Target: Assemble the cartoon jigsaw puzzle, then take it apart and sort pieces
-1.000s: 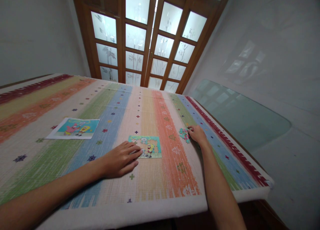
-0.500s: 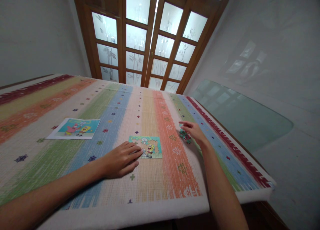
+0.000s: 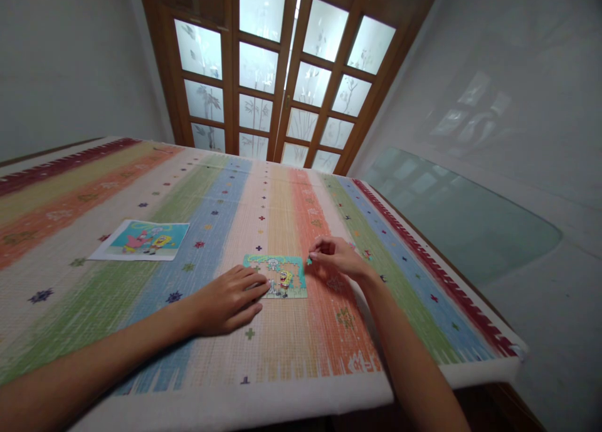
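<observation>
Jigsaw puzzle (image 3: 285,278), part filled, flat on the cloth-covered desk (image 3: 282,350), roughly 7 o'clock from view centre. Clock below read from the puzzle. Printed sheet (image 3: 149,241), cartoon scene, between 9 and 10 o'clock, well apart. Left hand (image 3: 230,300) between 8 and 9, fingers loosely extended, tips resting on the puzzle, grip holding nothing visible. Right hand (image 3: 336,255) between 2 and 3, grip narrow, pinching a small teal piece (image 3: 309,261) just beside the puzzle's edge.

Risks, my read: piece looks pinched by its edge, so a loose pinch could drop it. Left fingers bearing sideways could shove the puzzle askew or pop joints. Cloth (image 3: 230,357) rucking underneath could lift pieces.

Hard to see: puzzle's 8 o'clock corner is under the left fingers. Tan patches inside it: backing or cloth, unclear. Piece's print too small to read. Right hand blocks the desk beyond; coloured specks (image 3: 367,254) there, loose pieces or cloth pattern, no telling. Forearms (image 3: 108,357) cut off by frame.
</observation>
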Tool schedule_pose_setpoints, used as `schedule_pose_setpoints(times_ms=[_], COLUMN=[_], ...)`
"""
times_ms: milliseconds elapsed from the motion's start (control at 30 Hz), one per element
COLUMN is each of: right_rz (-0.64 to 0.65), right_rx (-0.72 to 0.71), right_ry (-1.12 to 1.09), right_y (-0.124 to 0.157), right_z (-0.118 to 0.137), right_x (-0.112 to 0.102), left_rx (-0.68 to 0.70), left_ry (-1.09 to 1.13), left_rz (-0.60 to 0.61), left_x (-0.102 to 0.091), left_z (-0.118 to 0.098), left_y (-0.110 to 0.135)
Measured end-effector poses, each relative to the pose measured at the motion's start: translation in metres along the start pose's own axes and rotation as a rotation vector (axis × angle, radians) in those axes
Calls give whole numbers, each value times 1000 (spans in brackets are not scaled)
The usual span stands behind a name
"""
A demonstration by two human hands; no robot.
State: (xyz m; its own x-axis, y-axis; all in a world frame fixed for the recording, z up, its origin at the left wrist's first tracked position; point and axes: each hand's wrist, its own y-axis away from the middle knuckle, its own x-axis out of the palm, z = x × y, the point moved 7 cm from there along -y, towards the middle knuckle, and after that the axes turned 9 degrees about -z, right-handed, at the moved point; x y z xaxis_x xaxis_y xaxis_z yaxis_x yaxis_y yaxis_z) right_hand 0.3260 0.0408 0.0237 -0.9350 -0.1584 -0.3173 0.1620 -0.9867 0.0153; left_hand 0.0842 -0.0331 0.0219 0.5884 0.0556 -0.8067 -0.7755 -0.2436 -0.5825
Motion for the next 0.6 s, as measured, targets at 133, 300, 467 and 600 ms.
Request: schedule_pose_setpoints(times_ms=[133, 300, 467, 600], right_rz=[5, 30, -10, -24], right_rx=[-43, -57, -40, -57], right_ry=[-12, 5, 38, 53], right_y=[-1, -4, -7, -8], right_z=[2, -2, -5, -5], right_x=[9, 15, 12, 12], left_rx=[-8, -5, -10, -12], left_ry=[-1, -5, 3, 10], left_rz=[-6, 10, 11, 3], left_x=[-1, 0, 0, 0], left_z=[-1, 0, 0, 0], left_y=[-1, 0, 0, 0])
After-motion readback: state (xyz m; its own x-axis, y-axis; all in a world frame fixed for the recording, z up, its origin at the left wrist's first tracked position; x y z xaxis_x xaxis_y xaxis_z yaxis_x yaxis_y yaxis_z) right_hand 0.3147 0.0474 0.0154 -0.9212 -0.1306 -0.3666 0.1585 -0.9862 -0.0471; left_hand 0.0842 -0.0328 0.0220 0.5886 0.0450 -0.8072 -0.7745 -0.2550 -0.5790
